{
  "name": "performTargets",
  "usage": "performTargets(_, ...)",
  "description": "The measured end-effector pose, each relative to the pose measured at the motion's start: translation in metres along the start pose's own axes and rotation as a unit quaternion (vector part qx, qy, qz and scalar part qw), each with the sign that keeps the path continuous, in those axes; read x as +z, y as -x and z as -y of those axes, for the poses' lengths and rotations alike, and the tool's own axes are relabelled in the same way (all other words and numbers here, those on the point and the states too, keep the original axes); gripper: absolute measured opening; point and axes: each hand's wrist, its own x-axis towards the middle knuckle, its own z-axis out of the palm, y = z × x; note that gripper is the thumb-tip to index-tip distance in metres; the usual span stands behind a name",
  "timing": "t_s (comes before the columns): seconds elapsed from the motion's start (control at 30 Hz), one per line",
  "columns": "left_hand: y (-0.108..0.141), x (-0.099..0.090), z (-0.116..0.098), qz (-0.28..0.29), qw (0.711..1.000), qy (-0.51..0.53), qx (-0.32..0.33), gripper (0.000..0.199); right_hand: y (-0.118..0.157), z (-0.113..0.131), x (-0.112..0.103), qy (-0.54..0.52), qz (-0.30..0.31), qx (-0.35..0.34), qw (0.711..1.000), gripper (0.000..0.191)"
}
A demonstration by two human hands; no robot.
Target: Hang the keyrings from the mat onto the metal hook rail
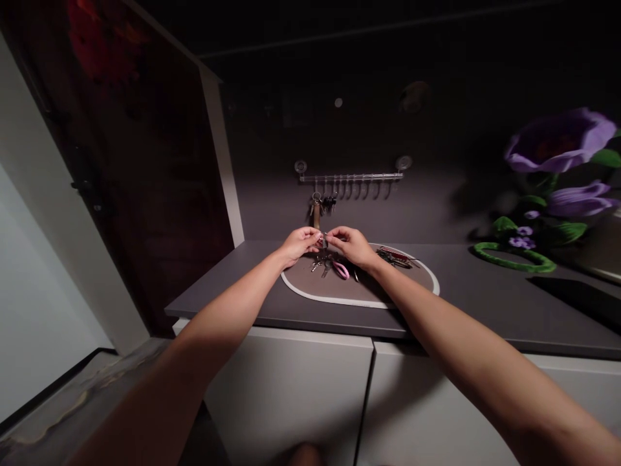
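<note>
Both hands meet above an oval brown mat (315, 290) with a white rim. My left hand (301, 244) pinches a small metal piece, seemingly a key ring, between thumb and fingers. From the right, my right hand (353, 246) pinches at the same piece. Just below hang or lie several keys (325, 266) and a pink loop (341, 269); whether they touch the mat is unclear. More keys and small items (395, 257) lie at the mat's right side, beyond my right wrist.
A clear hook rail (352, 177) on the dark wall holds bunches of keys (317, 208) at its left end. Purple artificial flowers (563, 145) and a green ring (514, 259) are at the right. The grey counter (213, 278) has white cabinets below; a dark door (160, 162) is left.
</note>
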Motion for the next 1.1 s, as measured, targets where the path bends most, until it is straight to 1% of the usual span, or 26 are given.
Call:
performTargets(0.13,0.000,0.002,-0.001,-0.005,1.000,-0.005,0.010,0.036,0.000,0.000,-0.001,-0.022,-0.003,0.008,1.000,0.028)
performTargets(0.37,0.003,0.007,-0.003,-0.017,0.997,-0.062,0.041,0.035,0.003,0.002,-0.002,-0.094,0.000,0.039,0.995,0.028)
performTargets(0.47,0.001,0.006,0.000,-0.026,0.993,-0.102,0.052,0.031,0.003,0.001,-0.003,-0.121,-0.010,0.052,0.991,0.029)
performTargets(0.53,0.000,0.005,0.002,-0.039,0.985,-0.155,0.058,0.027,0.002,0.000,-0.003,-0.135,-0.024,0.058,0.989,0.029)
performTargets(0.6,0.000,0.004,0.004,-0.050,0.966,-0.243,0.071,0.022,0.001,-0.001,-0.004,-0.146,-0.037,0.066,0.986,0.030)
performTargets(0.67,0.000,0.003,0.005,-0.049,0.932,-0.345,0.099,0.019,0.001,-0.001,-0.006,-0.160,-0.050,0.077,0.983,0.031)
performTargets(0.77,0.001,0.001,0.005,-0.016,0.879,-0.455,0.143,0.018,0.000,-0.001,-0.007,-0.192,-0.077,0.095,0.974,0.033)
performTargets(0.83,0.002,0.000,0.006,0.010,0.855,-0.494,0.154,0.020,-0.002,0.000,-0.008,-0.215,-0.100,0.105,0.966,0.034)
performTargets(0.93,0.001,-0.002,0.008,0.031,0.839,-0.523,0.149,0.022,-0.010,0.001,-0.011,-0.239,-0.136,0.113,0.955,0.035)
performTargets(1.1,-0.001,-0.006,0.013,0.046,0.835,-0.533,0.131,0.024,-0.037,0.008,-0.020,-0.256,-0.187,0.118,0.941,0.031)
